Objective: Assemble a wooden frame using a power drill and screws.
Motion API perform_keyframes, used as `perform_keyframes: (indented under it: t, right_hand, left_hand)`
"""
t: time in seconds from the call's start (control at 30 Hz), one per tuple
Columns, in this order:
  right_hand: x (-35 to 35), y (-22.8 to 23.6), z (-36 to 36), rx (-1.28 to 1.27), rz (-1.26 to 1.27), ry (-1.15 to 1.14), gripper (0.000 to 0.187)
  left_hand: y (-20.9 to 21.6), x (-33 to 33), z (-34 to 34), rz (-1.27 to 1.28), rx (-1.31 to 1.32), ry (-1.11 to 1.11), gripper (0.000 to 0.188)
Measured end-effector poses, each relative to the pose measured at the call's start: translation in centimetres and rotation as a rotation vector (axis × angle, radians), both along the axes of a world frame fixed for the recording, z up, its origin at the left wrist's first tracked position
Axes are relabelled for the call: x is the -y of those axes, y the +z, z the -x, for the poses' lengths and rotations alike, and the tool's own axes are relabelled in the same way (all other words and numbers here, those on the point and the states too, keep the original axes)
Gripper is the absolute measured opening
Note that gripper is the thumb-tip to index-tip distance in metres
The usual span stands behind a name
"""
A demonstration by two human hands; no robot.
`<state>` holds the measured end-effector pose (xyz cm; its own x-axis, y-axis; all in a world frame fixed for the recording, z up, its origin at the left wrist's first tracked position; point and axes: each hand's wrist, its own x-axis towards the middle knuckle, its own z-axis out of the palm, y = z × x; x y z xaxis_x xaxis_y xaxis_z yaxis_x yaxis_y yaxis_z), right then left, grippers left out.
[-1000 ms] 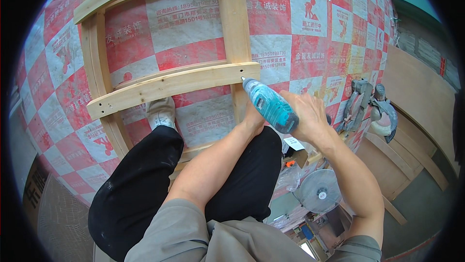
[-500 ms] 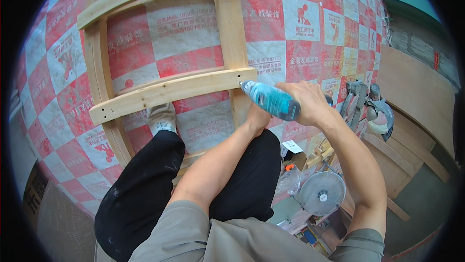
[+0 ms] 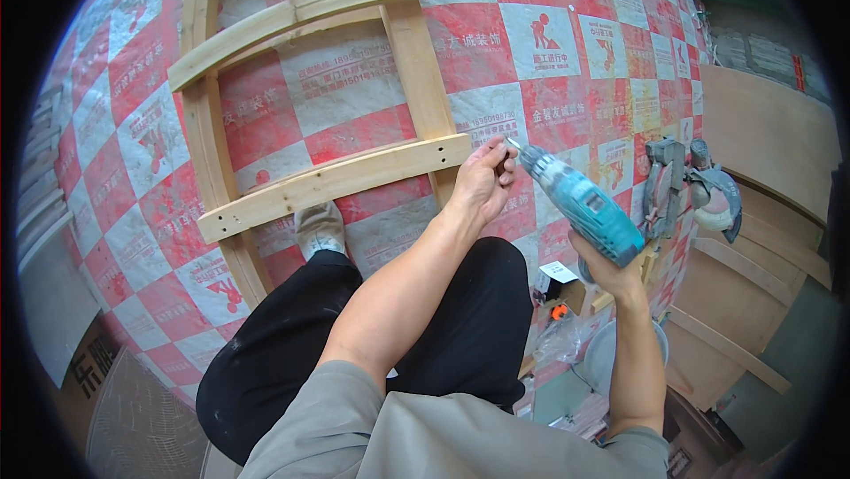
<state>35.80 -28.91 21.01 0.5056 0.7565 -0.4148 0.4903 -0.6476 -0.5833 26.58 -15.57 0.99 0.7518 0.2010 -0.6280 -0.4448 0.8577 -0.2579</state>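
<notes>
Gripping teal drill (image 3: pixel 580 204) in right hand (image 3: pixel 611 268), left hand (image 3: pixel 482 182) at its tip

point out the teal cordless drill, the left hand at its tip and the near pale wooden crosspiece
teal cordless drill (image 3: pixel 584 206), head view, on its body
left hand (image 3: pixel 482 182), head view, middle of the hand
pale wooden crosspiece (image 3: pixel 332 182), head view, on its top face

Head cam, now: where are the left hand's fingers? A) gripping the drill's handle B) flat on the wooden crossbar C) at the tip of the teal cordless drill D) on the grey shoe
C: the left hand pinches at the bit end of the teal cordless drill, while the right hand grips its handle.
</notes>
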Motion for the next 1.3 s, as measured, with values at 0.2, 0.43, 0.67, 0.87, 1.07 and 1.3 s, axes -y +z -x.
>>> perform_keyframes:
  t: [0.2, 0.43, 0.67, 0.87, 1.07, 1.3]
  right_hand:
    - [4.7, -2.4, 2.0, -0.140, -0.007, -0.300, 0.026]
    - [3.0, -5.1, 3.3, -0.339, -0.075, -0.443, 0.023]
    - [-1.9, -4.4, 4.7, 0.089, -0.278, -0.027, 0.014]
    - [-4.7, -8.3, 5.8, 0.281, -0.355, -0.048, 0.016]
    - [-11.3, -10.0, 2.3, -0.631, -0.698, -0.266, 0.015]
    - [-20.8, -20.1, -2.4, 0.266, -0.322, -0.170, 0.055]
  left_hand:
    - [1.5, -2.0, 0.3, -0.153, -0.062, -0.062, 0.012]
    - [3.7, -6.2, 1.3, -0.364, -0.230, -0.222, 0.024]
    - [6.9, -11.8, 2.4, -0.638, -0.324, -0.469, 0.039]
    - [8.6, -19.2, 9.0, -0.893, -0.376, -0.711, 0.049]
    - [-3.4, -33.2, 26.3, -1.511, -1.481, -0.204, 0.054]
    - [-12.9, -40.8, 34.2, -1.084, -1.424, -0.148, 0.065]
